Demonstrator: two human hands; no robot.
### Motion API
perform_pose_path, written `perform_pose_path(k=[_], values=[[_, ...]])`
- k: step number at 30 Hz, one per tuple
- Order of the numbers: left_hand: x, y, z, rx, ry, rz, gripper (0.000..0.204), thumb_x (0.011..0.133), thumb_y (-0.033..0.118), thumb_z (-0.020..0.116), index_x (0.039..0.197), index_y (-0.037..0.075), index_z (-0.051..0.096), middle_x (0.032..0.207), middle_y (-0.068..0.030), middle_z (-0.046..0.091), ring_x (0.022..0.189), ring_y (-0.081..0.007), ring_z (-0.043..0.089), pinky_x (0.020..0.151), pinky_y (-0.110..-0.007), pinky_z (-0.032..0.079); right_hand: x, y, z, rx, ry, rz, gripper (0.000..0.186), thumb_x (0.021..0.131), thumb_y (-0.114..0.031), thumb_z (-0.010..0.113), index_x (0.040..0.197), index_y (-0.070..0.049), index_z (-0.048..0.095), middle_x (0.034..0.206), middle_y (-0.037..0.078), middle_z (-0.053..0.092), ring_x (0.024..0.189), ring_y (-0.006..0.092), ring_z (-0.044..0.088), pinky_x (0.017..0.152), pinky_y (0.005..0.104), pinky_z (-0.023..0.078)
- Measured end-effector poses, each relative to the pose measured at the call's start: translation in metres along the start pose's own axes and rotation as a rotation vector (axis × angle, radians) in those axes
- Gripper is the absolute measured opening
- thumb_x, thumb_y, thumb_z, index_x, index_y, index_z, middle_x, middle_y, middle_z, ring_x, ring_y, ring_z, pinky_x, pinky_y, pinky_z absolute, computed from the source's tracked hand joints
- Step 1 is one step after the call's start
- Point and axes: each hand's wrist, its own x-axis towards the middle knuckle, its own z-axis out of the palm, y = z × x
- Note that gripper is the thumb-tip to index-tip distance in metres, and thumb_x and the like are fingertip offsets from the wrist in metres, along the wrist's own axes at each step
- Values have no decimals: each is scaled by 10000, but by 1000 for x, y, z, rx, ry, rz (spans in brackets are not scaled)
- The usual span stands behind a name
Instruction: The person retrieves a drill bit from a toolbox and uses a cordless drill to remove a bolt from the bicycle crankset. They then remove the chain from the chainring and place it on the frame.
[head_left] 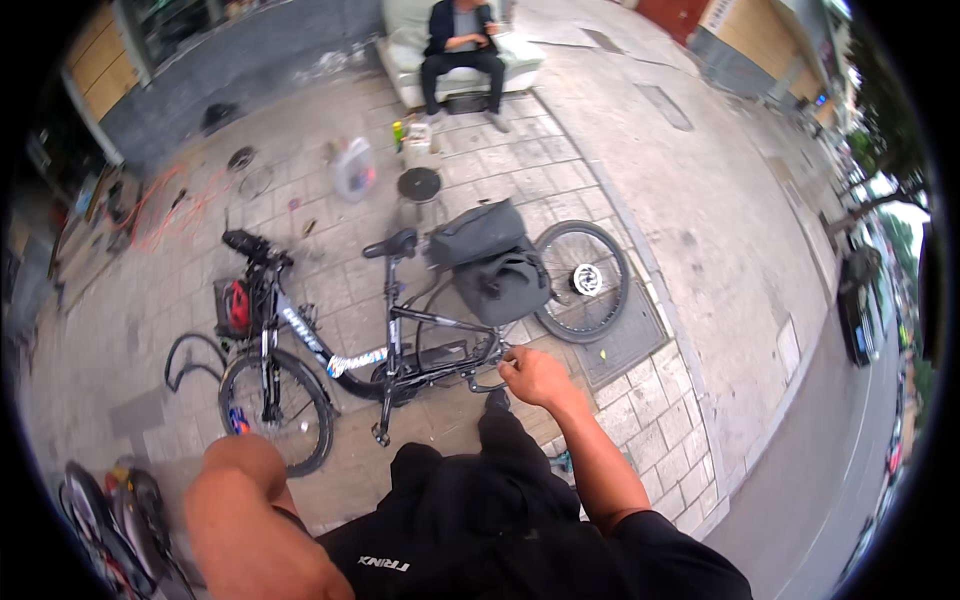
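Note:
My right hand (535, 377) is at the rear end of a dark bicycle frame (393, 318), fingers curled closed. What they grip, if anything, is hidden. The bicycle has no rear wheel in its frame. Its front wheel (276, 405) points toward the lower left. Dark grey bags (500, 265) sit over the rear of the frame, behind the saddle (390, 244). A loose wheel (582, 281) with a pale round hub lies just beyond the bags. My left arm (250, 520) is bent at the lower left; its hand does not show.
A person (463, 50) sits on a pale sofa (405, 60) at the back. Nearer stand a round black-topped stool (419, 185) and a clear plastic container (353, 170). Orange cord (175, 205) trails on the paving at left. A parked vehicle (860, 305) stands by the road at right.

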Motion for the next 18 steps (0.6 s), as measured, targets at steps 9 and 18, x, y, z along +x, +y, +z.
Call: perform_pose_path(k=[9, 18], values=[[3, -21, -20, -31, -302, 265, 145, 857, 129, 695, 989, 70, 711, 881, 2, 639, 630, -229, 477, 550, -362, 332, -134, 54, -42, -34, 258, 383, 435, 951, -424, 611, 1187, -84, 743, 1142, 208, 748, 1113, 387, 697, 954, 481, 547], [9, -231, -34, -534, -345, 446, 233, 1009, 136, 705, 1217, 31, 719, 1092, -140, 716, 936, -308, 673, 722, -405, 461, -189, 140, -15, -333, -132, 648, 428, 914, -397, 599, 1084, -44, 770, 1181, 219, 737, 1138, 385, 697, 947, 500, 556]])
